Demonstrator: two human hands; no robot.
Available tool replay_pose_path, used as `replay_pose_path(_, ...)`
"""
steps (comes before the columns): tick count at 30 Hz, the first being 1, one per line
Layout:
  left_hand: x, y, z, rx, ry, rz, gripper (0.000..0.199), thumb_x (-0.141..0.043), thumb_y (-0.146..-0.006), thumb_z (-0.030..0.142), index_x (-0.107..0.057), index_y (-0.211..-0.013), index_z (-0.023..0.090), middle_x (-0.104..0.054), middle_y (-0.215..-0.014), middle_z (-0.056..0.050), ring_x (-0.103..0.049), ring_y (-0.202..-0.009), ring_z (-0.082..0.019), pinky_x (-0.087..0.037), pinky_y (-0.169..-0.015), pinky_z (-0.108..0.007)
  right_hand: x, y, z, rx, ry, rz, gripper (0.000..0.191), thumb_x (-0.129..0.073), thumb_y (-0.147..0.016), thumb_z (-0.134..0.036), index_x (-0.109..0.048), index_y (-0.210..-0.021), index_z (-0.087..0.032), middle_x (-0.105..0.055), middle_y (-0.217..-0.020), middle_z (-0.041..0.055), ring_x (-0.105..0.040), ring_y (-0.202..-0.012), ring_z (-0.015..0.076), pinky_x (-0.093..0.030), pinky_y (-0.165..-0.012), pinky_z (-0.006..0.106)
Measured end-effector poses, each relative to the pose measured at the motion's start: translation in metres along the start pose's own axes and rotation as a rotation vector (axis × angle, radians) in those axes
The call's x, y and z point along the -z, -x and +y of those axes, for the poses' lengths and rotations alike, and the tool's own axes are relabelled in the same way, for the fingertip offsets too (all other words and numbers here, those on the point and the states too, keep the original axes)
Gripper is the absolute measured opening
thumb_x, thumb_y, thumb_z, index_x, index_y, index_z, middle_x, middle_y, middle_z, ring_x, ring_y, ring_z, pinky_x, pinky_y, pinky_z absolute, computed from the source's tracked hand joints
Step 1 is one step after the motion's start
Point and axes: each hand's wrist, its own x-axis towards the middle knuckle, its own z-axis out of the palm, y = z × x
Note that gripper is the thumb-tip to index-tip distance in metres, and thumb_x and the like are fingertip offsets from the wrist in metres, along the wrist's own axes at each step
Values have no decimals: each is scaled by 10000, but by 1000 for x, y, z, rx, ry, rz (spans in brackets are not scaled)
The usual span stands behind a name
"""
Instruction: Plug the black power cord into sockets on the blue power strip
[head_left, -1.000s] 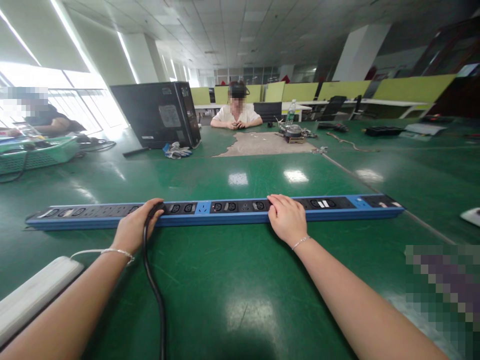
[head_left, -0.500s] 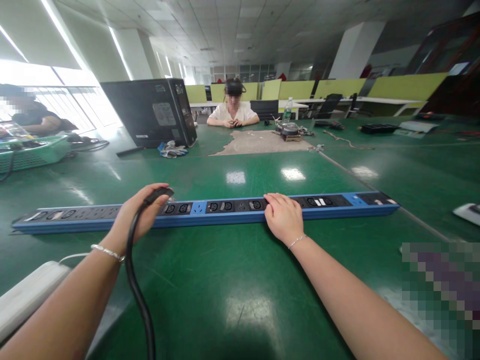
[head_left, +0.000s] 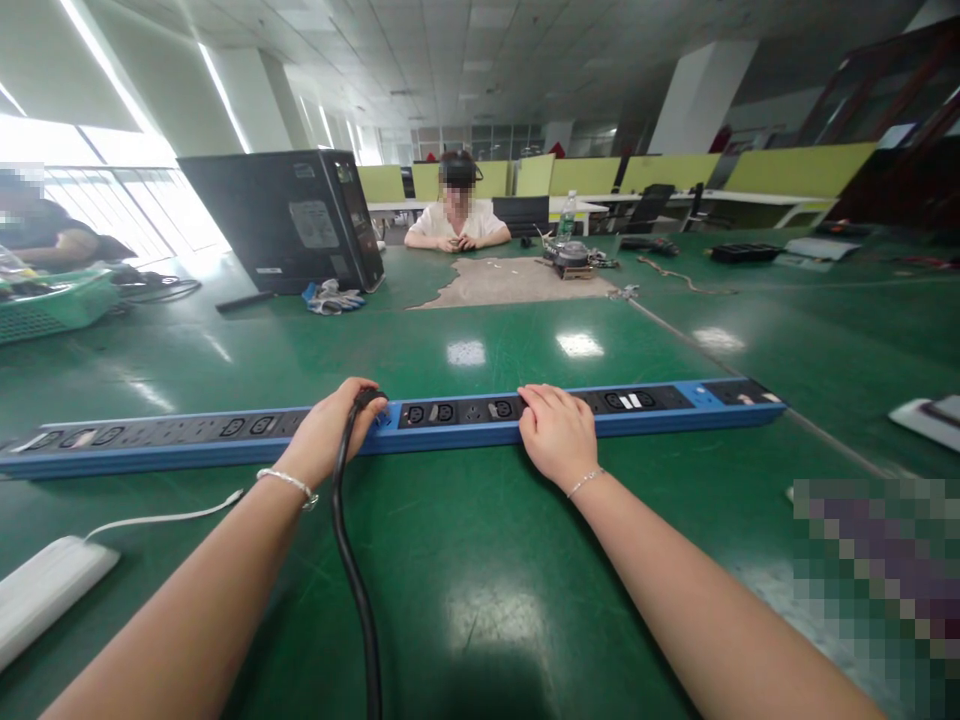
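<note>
A long blue power strip (head_left: 461, 435) with black socket modules lies crosswise on the green table. My left hand (head_left: 324, 432) is closed around the black plug (head_left: 370, 398) of a thick black power cable (head_left: 351, 560). It holds the plug at the blue socket section left of the middle; whether the pins are in the socket is hidden by the hand. My right hand (head_left: 560, 435) grips the strip right of the middle, fingers over its top and thumb at the near side. The cable hangs down from the plug toward me.
A white power block (head_left: 56, 590) with a white cord lies at the left. Farther back are a black computer case (head_left: 277, 225), gloves (head_left: 330, 297), a green basket (head_left: 56, 308) and a bottle (head_left: 568, 215). One person (head_left: 457, 225) sits opposite, another at far left.
My left hand has moved right along the strip, bringing the plug from above the black sockets to the blue socket section. My right hand keeps its place on the strip. The view has shifted slightly.
</note>
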Motion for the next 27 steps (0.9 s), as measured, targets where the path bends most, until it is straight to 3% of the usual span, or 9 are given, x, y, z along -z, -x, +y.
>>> replay_pose_path(16, 8, -1, 10, -55, -111, -89, 429, -374, -850, 488, -486, -1140, 192, -661, -947, -94, -623, -881, -230, -471, -780, -348, 0, 0, 0, 3, 21, -3, 360, -386, -862, -233, -626, -1129, -219, -626, -1189, 33, -499, -1135, 198, -307, -939, 362)
replay_pose_path(22, 13, 2, 20, -156, -265, -49, 384, -361, -864, 453, -519, -1091, 187, -649, -968, -103, -602, -902, -251, -453, -802, -371, 0, 0, 0, 8, 14, -2, 360, -382, -863, -234, -624, -1129, -213, -625, -1193, 32, -499, -1140, 201, -301, -936, 368)
replay_pose_path(27, 15, 4, 17, -228, -293, -67, 354, -372, -867, 455, -526, -1072, 211, -640, -995, -81, -595, -920, -234, -448, -820, -363, -1, 0, 0, 5, 16, 10, 359, -382, -863, -233, -626, -1126, -213, -625, -1192, 34, -504, -1135, 201, -302, -937, 369)
